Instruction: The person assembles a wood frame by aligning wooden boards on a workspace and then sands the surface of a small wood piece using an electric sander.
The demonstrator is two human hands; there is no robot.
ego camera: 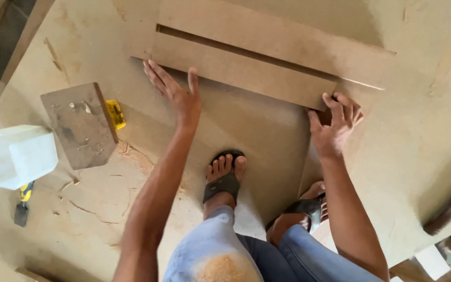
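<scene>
Left hand (176,94) spread flat, fingers wide, palm down on the lower-left corner of the brown board strip (246,73), gripping nothing. Right hand (335,122) curled at the strip's lower-right corner, fingers bent over the near edge and thumb below, pinching that end. Strip lying flat in the upper middle of the frame, directly beyond both hands, on top of a larger brown sheet (257,130) spread across the floor. Long axis running from upper left to lower right, slightly tilted, left end higher in the frame than the right. Second similar strip (288,36) lying just beyond and parallel, parted from the first by a dark narrow gap. Both hands about equally near, one at each end of the near long edge; left resting on top, right wrapped round the corner. Sandalled feet (225,175) planted on the large sheet below the hands. At the left of the frame, well apart: a small dusty board offcut (79,125), a yellow tool (115,114) touching its edge, a white plastic container (16,155), and a yellow-handled scraper (23,203) just below it
</scene>
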